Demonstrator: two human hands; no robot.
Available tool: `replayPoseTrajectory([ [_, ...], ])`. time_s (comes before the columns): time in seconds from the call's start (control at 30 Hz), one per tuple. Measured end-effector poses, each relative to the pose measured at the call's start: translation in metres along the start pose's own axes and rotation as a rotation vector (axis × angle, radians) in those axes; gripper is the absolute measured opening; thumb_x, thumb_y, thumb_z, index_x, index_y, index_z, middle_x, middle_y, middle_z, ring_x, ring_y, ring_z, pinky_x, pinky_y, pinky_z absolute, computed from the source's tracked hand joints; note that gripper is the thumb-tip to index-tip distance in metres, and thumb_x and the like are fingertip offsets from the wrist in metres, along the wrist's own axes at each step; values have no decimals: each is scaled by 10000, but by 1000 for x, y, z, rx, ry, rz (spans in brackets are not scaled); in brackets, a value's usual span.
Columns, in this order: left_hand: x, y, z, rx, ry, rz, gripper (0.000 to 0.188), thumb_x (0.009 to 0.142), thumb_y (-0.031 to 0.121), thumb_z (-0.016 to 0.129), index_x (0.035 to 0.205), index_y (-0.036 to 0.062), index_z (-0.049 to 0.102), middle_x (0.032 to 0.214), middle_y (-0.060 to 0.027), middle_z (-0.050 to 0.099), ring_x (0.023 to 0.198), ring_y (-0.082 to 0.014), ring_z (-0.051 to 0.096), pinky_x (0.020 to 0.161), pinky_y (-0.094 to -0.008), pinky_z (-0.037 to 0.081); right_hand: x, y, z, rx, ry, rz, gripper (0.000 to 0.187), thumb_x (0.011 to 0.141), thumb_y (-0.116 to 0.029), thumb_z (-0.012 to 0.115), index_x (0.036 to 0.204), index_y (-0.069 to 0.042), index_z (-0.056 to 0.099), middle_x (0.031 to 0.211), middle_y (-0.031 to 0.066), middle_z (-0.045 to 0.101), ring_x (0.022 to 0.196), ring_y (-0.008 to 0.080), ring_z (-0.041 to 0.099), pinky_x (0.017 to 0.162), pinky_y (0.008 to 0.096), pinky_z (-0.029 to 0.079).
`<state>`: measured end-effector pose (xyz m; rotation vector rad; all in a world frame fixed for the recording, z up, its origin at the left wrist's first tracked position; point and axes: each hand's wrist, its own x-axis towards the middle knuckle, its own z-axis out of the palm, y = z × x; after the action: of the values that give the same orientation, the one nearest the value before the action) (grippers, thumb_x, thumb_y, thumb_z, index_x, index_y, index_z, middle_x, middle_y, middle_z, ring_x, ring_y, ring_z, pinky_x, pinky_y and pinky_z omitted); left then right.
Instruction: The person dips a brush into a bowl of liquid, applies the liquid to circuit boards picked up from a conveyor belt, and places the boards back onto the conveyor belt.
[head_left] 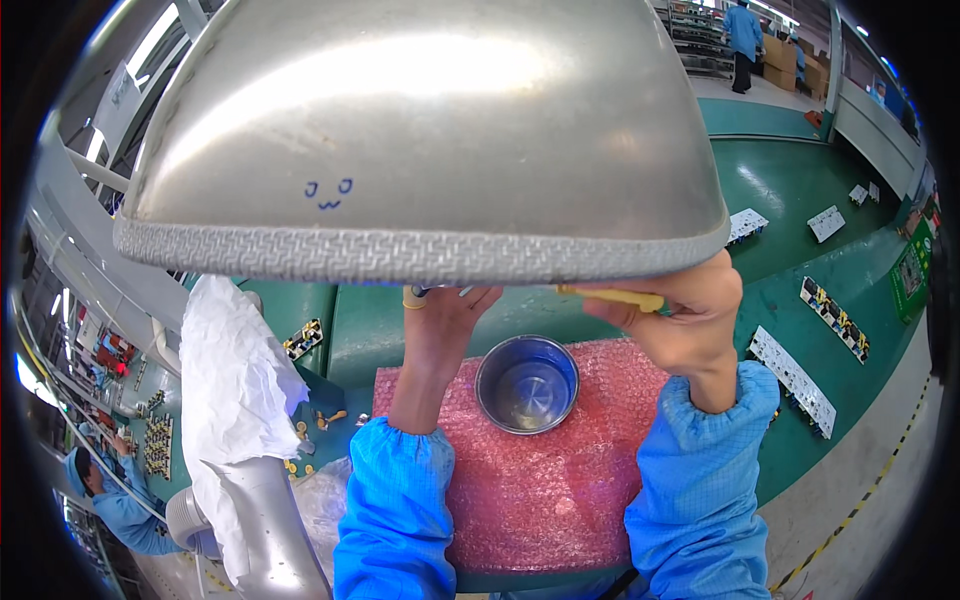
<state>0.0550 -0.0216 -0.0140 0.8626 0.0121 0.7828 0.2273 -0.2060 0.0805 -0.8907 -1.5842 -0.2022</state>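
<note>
A metal hood [430, 130] with a grey textured rim covers the upper middle of the head view and hides what lies behind it. My left hand [440, 330] reaches up under the rim; its fingertips and anything in them are hidden. To the right, my right hand [690, 310] is closed on a slim yellow tool [625, 298], held nearly level just below the rim, its far end out of sight. Between my forearms, a round metal bowl [527, 384] rests on a pink bubble-wrap mat [540, 490]. The inside of the bowl looks bluish, with a shiny bottom.
A metal duct [260, 520] partly wrapped in white paper [230, 370] stands left of my arm. Small yellow parts lie beside it. Circuit boards [795, 380] are spread along the green conveyor [790, 290] at right. A co-worker [120, 495] is at far left; another person [742, 45] stands at the back.
</note>
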Motion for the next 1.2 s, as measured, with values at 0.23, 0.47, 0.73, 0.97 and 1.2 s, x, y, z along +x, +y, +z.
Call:
replayPoseTrajectory([
  [0.23, -1, -10, 10, 140, 52, 23, 439, 940, 442, 398, 1216, 117, 502, 1259, -93, 521, 1151, -327, 512, 1009, -455, 390, -2, 4, 18, -69, 60, 9, 300, 642, 28, 759, 925, -62, 723, 868, 105, 700, 759, 218, 682, 654, 292, 534],
  [0.47, 1, -3, -1, 160, 125, 62, 464, 935, 449, 408, 1247, 114, 484, 1308, -117, 486, 1190, -362, 483, 1006, -447, 394, 2, 1, 4, 33, 10, 35, 256, 675, 34, 741, 917, -46, 714, 866, 102, 700, 759, 202, 679, 650, 289, 534],
  [0.73, 1, -6, -5, 230, 16, 41, 475, 930, 386, 453, 1336, 143, 406, 1330, -121, 462, 1187, -344, 480, 995, -476, 398, -4, 21, 15, 675, 453, 731, 209, 838, -55, 648, 997, 78, 620, 879, 126, 663, 712, 163, 650, 637, 271, 552],
  [0.97, 0, 12, -20, -53, -125, -16, 503, 943, 249, 434, 1384, 38, 316, 1342, -178, 421, 1233, -394, 425, 1057, -475, 336, -6, 54, 22, 686, 330, 680, 181, 829, -76, 638, 912, 82, 605, 809, 112, 652, 652, 160, 650, 590, 271, 559],
  [1.2, 0, 6, 12, -10, -110, -9, 602, 937, 397, 447, 1401, 51, 282, 1399, -267, 295, 1297, -471, 306, 1074, -490, 342, -22, 65, -19, 369, 276, 777, 154, 831, -87, 633, 875, 61, 623, 784, 102, 661, 683, 139, 646, 611, 253, 540],
])
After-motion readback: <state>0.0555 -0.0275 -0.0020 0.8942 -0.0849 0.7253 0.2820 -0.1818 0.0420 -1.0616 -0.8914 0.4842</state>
